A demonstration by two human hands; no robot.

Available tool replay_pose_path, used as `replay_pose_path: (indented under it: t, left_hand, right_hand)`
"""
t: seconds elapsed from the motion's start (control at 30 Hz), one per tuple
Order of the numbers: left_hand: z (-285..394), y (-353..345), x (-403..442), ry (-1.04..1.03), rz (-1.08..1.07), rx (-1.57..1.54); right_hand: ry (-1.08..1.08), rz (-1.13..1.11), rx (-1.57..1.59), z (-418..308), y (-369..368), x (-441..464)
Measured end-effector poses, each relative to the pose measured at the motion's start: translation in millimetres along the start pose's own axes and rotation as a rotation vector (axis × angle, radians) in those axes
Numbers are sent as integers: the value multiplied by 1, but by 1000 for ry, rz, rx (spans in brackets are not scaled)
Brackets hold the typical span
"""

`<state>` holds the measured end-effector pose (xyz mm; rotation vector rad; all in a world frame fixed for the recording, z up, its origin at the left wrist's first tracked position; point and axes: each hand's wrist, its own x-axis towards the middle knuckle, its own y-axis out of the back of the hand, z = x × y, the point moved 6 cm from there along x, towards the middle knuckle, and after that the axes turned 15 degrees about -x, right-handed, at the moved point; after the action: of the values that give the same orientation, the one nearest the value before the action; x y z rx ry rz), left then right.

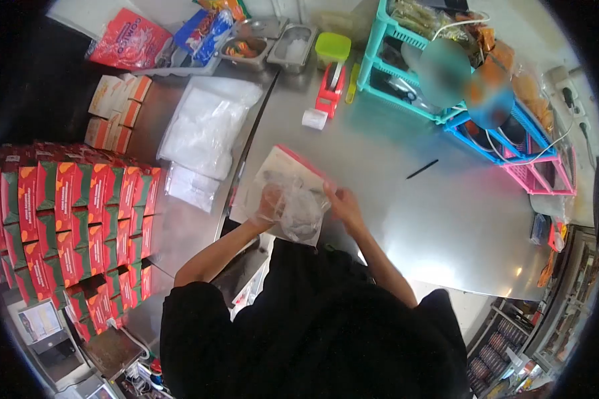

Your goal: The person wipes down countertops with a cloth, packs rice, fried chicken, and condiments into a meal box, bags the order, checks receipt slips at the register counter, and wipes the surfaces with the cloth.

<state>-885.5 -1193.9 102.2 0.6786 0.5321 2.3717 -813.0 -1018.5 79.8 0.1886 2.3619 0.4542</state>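
Observation:
A crumpled clear plastic bag (301, 214) lies between my two hands, above a white sheet-like packet (277, 171) with a red edge. My left hand (271, 203) is closed on the bag's left side, and the film partly covers its fingers. On the other side, my right hand (343, 205) pinches the bag's edge near the packet's right corner. What is inside the bag, if anything, cannot be made out.
Stacked red and green boxes (63, 219) stand at left, near a pile of clear plastic bags (209, 126). A red tape dispenser (330, 93), steel containers (293, 48) and a turquoise rack (386, 80) line the back. A black pen (422, 169) lies on the steel table (472, 219).

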Motion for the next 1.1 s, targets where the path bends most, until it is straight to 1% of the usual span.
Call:
replay_pose_path:
  t: [0.03,0.1,0.13,0.17,0.23,0.3,0.33,0.37,0.4,0.43,0.47,0.53,0.6,0.63,0.67,0.7,0.77,0.8,0.87,0.9,0.93,0.97,1.0,1.03,1.07,1.1]
  left_hand:
    - [8,-2,0,-15,9,-40]
    - [-12,-12,-7,18,-35,-72]
    - [-53,-28,-23,76,-104,-66]
    - [-78,-38,-36,139,-179,-64]
    - [-88,-46,-38,291,-204,-377]
    - [-77,-49,-25,225,-185,-221]
    - [-50,-43,-11,98,-163,91]
    - [-35,-37,-7,112,-133,171]
    - [-21,-31,-3,129,-106,250]
    - [-19,-24,0,273,-60,102]
    - [-27,-20,5,405,-11,-46]
    - [-84,-36,-15,636,-140,-320]
    - [-96,-50,-27,638,-223,-469]
    - [-82,-55,-30,528,-243,-476]
    - [-55,-53,-22,934,-227,-860]
    - [-23,-46,-17,1373,-51,-1158]
    - [0,-62,-18,1424,-39,-1488]
    - [8,-68,-19,1436,-31,-1657]
    - [-20,-77,-26,1168,-310,-1224]
    - [-31,-82,-28,1047,-312,-1129]
    - [-42,-87,-30,932,-304,-1024]
    - [-47,-91,-29,838,-188,-1041]
    - [-45,-84,-21,871,-157,-1046]
    - [-42,-77,-13,904,-126,-1051]
    - [-38,-69,-5,936,-93,-1055]
    - [-19,-51,11,1024,-10,-1142]
  right_hand:
    - [47,112,-238,5,2,26]
    - [297,440,-305,-27,13,40]
    - [388,520,-368,-40,11,53]
    - [473,599,-426,-53,6,67]
    - [559,311,-578,-64,-24,121]
    - [792,-203,-147,-97,-39,94]
    - [896,-325,-149,-107,-43,85]
    - [992,-457,-143,-116,-47,74]
    - [1085,-455,-371,-108,-48,71]
    - [1177,-442,-608,-105,-49,66]
    - [983,-258,-544,-102,-39,72]
    - [578,85,-409,-67,-20,43]
    - [313,216,-120,-15,-35,14]
    - [226,192,144,4,-46,-3]
    - [131,169,410,22,-55,-17]
    - [89,95,350,37,-60,-23]
    - [5,-56,227,64,-58,-28]
    - [147,-137,113,49,-49,-29]
    - [444,-296,-127,11,-23,-33]
    - [508,-489,-327,13,-19,-12]
    - [496,-447,-446,-38,10,2]
    - [586,-191,-557,-89,35,25]
    - [603,62,-622,-139,54,48]
    - [695,222,-637,-173,65,88]
    - [653,239,-521,-204,69,134]
    - [791,398,-523,-233,68,183]
